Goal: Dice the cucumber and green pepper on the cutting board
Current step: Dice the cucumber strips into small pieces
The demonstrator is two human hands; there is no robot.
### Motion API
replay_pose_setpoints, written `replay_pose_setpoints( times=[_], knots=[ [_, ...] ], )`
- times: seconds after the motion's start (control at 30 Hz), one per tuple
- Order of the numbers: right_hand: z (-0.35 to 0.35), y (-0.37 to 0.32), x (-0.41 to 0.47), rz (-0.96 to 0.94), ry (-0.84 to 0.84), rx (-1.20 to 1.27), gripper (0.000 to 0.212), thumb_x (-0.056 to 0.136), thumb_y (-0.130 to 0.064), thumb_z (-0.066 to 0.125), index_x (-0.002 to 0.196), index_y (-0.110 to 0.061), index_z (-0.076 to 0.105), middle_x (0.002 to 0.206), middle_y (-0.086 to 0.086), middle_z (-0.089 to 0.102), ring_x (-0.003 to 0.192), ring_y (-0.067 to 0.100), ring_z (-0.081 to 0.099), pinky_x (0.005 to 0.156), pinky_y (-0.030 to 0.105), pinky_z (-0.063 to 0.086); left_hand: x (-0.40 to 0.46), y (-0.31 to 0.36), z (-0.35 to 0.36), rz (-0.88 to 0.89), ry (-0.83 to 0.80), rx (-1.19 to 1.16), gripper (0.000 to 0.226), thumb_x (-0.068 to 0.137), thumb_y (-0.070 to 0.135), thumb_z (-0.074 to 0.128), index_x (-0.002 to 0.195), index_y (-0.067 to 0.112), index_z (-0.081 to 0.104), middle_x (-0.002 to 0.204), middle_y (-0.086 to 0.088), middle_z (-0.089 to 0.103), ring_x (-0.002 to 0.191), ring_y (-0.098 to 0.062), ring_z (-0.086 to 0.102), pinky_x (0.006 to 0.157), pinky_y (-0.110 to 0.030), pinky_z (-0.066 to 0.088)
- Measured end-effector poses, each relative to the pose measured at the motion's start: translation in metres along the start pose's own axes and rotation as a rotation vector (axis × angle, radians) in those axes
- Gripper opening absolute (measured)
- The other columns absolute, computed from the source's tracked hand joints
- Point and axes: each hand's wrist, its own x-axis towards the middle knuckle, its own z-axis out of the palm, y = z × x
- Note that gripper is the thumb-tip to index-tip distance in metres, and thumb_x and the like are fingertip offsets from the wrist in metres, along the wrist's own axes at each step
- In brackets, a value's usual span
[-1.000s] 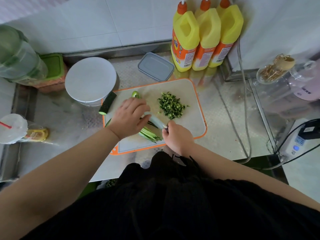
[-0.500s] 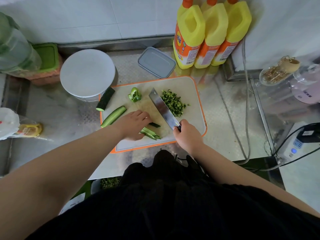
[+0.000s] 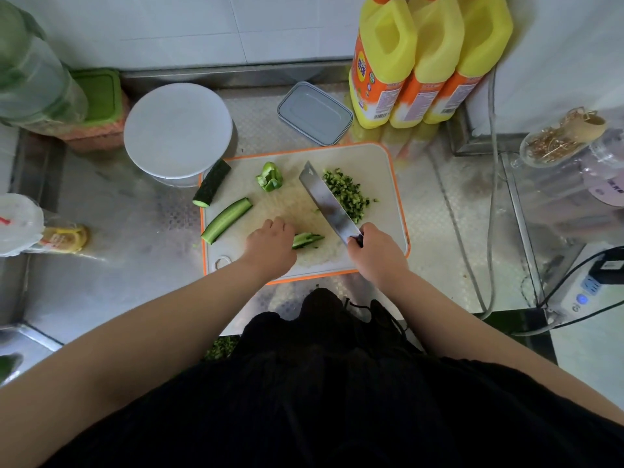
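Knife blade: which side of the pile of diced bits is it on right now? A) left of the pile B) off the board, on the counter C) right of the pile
A: the knife, held by the right hand, lies along the left edge of the diced pile on the cutting board.

I see bare desk (image 3: 135, 238) left of the cutting board (image 3: 388, 170); yellow bottles (image 3: 429, 62) and a grey container (image 3: 314, 113) crowd its back edge.

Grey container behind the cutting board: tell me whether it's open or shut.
Shut. The grey container has its flat lid seated edge to edge, and no contents show. Whether it is latched cannot be told.
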Motion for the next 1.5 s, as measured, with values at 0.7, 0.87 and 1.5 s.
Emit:
replay_pose_setpoints(
  times=[0.7,0.87,1.5],
  knots=[
    [0.012,0.001,0.002,-0.129,-0.032,-0.31,0.014,0.097,-0.022,0.04,0.088,-0.012,0.037,0.062,-0.001,0.045,0.059,0.024,0.051,0.05,0.031,0.034,-0.027,0.013,0.04,-0.149,0.235,-0.189,0.062,0.099,0.037,0.041,0.15,0.003,0.029,0.137,-0.016,0.042,0.117,-0.035,0.046,0.096,-0.046,0.043],
    [0.009,0.001,0.001,-0.171,-0.013,-0.354,0.014,0.098,-0.023,0.038,0.089,-0.014,0.035,0.06,-0.001,0.045,0.051,0.019,0.046,0.044,0.03,0.03,-0.024,0.015,0.043,-0.153,0.305,-0.273,0.066,0.096,0.032,0.052,0.15,0.005,0.026,0.139,-0.016,0.041,0.123,-0.034,0.043,0.104,-0.045,0.038],
    [0.008,-0.005,-0.006,-0.261,-0.041,-0.415,0.017,0.1,-0.028,0.035,0.09,-0.015,0.034,0.059,-0.002,0.043,0.05,0.02,0.044,0.044,0.031,0.03,-0.018,0.02,0.056,-0.109,0.552,-0.524,0.04,0.084,0.02,0.055,0.116,-0.002,0.047,0.115,-0.022,0.05,0.105,-0.036,0.048,0.093,-0.046,0.046]
  ],
)
